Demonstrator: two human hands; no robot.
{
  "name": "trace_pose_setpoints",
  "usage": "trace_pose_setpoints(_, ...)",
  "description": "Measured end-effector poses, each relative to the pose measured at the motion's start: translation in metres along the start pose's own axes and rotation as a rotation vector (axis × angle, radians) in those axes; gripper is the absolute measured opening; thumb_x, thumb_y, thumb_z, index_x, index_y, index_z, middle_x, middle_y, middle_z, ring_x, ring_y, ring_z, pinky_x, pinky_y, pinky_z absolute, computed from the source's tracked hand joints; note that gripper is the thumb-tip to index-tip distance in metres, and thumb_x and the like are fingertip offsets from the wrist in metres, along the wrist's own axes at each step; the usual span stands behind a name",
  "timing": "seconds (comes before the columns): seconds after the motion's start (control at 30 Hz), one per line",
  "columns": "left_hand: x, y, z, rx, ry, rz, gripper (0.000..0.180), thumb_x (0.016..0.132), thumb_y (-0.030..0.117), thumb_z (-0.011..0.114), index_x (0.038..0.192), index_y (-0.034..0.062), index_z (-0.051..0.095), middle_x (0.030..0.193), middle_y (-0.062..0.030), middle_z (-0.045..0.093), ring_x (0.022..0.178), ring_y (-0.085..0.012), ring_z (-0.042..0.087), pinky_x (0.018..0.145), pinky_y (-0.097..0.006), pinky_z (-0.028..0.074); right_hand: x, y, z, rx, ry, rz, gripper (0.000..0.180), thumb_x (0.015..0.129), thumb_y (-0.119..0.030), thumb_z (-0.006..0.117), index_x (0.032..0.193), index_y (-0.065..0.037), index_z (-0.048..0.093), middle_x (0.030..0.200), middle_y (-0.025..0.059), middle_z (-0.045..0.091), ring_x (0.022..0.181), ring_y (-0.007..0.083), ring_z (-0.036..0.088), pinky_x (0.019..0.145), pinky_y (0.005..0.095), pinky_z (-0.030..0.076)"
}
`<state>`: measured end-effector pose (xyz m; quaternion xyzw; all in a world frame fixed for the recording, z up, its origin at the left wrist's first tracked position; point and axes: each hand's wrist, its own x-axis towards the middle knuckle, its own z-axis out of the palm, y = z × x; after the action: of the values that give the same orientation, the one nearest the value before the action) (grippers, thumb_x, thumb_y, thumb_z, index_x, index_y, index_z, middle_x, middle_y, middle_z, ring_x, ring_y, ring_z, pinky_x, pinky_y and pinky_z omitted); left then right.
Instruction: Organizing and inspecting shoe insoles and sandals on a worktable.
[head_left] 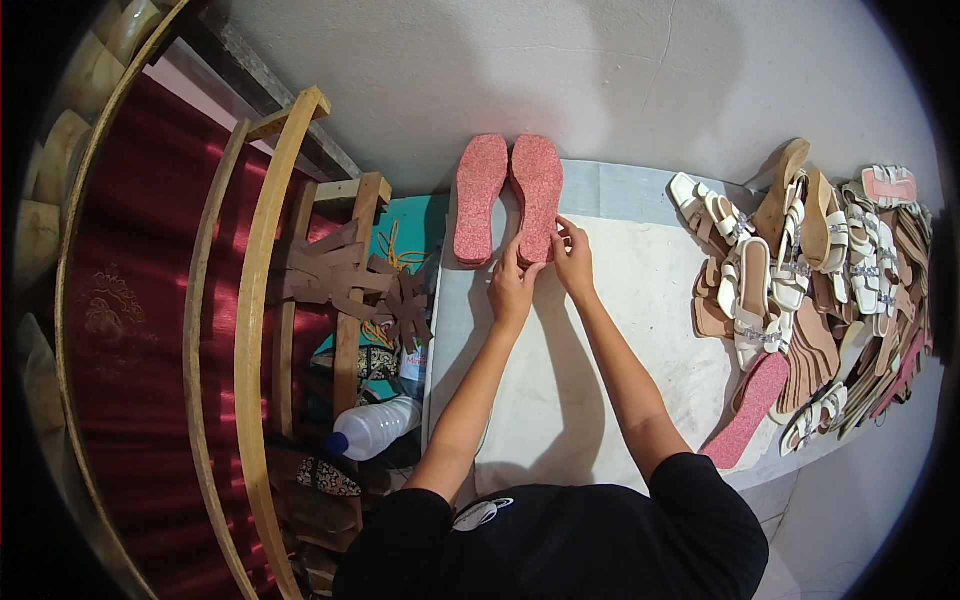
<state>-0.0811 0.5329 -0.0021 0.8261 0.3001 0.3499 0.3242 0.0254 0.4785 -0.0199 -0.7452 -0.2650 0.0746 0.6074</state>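
Two stacks of pink speckled shoe insoles, a left stack (480, 195) and a right stack (536, 185), lie side by side at the far edge of the table, toes toward the wall. My left hand (511, 292) grips the heel end of the right stack from its left, thumb at the near edge. On the other side of that heel, my right hand (573, 262) has its fingers curled against the stack's edge. The undersides of the insoles and parts of my fingertips are hidden.
White strapped sandals (755, 300) and brown soles (812, 350) are heaped on the right. One pink insole (748, 412) lies near them. Left of the table stand a wooden rack (262, 330), brown cut straps (335, 270) and a clear plastic bottle (380, 428).
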Motion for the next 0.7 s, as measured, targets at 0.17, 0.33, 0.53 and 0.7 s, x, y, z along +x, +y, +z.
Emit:
trace_pose_setpoints(0.17, -0.002, -0.002, -0.001, -0.016, 0.007, -0.003, 0.057, 0.07, 0.017, 0.069, 0.12, 0.0081, 0.044, 0.107, -0.009, 0.057, 0.056, -0.0174, 0.052, 0.058, -0.03, 0.044, -0.003, -0.002, 0.003, 0.037, -0.004, 0.042, 0.029, 0.085, -0.011, 0.051, 0.113, -0.004, 0.052, 0.091, 0.0128, 0.05, 0.076, 0.0186, 0.052, 0.065, 0.0279, 0.045)
trace_pose_setpoints(0.33, 0.0, 0.001, 0.001, -0.003, 0.045, 0.066, 0.043, 0.073, 0.016, 0.067, 0.112, 0.0046, 0.052, 0.112, -0.0108, 0.054, 0.075, -0.0205, 0.058, 0.061, -0.029, 0.047, 0.001, -0.004, 0.0, 0.013, -0.039, 0.036, 0.031, 0.085, -0.012, 0.051, 0.115, -0.003, 0.051, 0.092, 0.0135, 0.048, 0.075, 0.0188, 0.052, 0.066, 0.0286, 0.046)
trace_pose_setpoints(0.53, -0.004, 0.007, -0.001, -0.022, 0.01, 0.022, 0.03, 0.077, 0.019, 0.062, 0.104, 0.0054, 0.058, 0.117, -0.0105, 0.051, 0.097, -0.0275, 0.055, 0.069, -0.032, 0.048, 0.003, -0.007, -0.007, -0.06, -0.103, 0.013, 0.034, 0.085, -0.012, 0.052, 0.117, -0.002, 0.049, 0.095, 0.0142, 0.045, 0.073, 0.0197, 0.052, 0.067, 0.0291, 0.047)
trace_pose_setpoints(0.7, -0.012, 0.016, -0.007, 0.266, 0.041, 0.106, 0.038, 0.073, 0.026, 0.065, 0.109, 0.0139, 0.057, 0.128, -0.009, 0.042, 0.1, -0.032, 0.049, 0.081, -0.04, 0.041, -0.015, -0.02, -0.019, -0.029, -0.087, 0.009, 0.037, 0.086, -0.014, 0.052, 0.12, -0.004, 0.047, 0.1, 0.0154, 0.043, 0.079, 0.0206, 0.051, 0.069, 0.0293, 0.047)
